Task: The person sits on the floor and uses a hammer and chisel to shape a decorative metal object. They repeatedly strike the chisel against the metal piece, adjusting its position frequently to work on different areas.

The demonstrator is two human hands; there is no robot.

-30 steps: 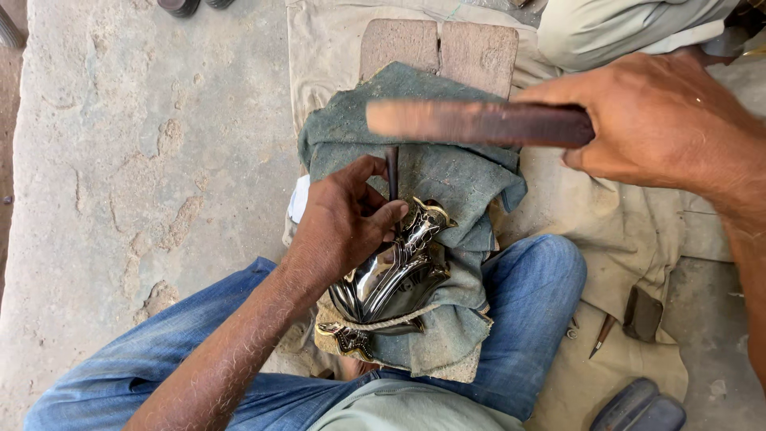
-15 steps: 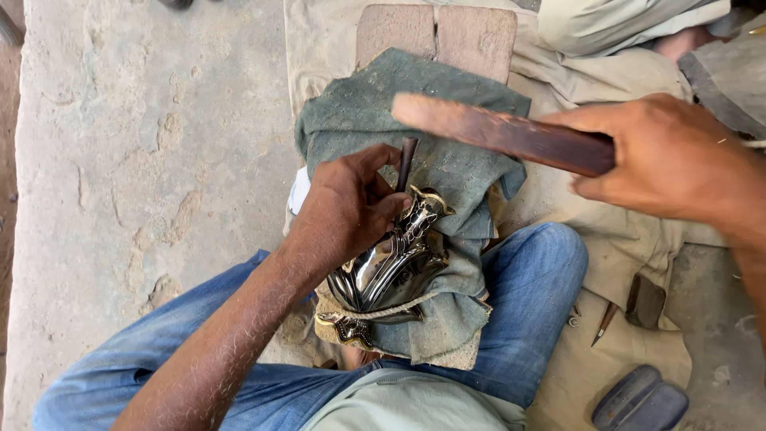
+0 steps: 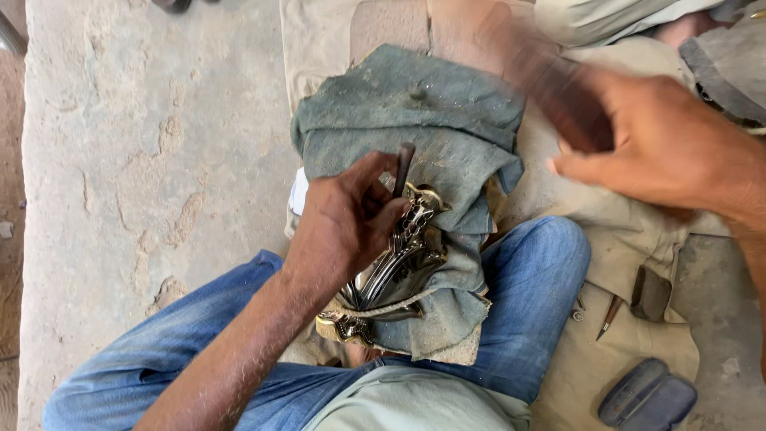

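Note:
My left hand grips a thin dark metal punch, its tip set on a shiny, ornate metal piece. That piece lies on a grey-green cloth spread over my lap. My right hand is shut around a brown wooden mallet, blurred by motion, raised up and to the right of the punch. The mallet is apart from the punch head.
My legs in blue jeans sit on a beige cloth over a rough concrete floor. A small chisel, a dark block and a dark flat case lie at the right. A wooden block sits beyond the cloth.
The mallet has swung from lying level above the punch to tilted up and away to the right. My left hand keeps the punch on the metal piece.

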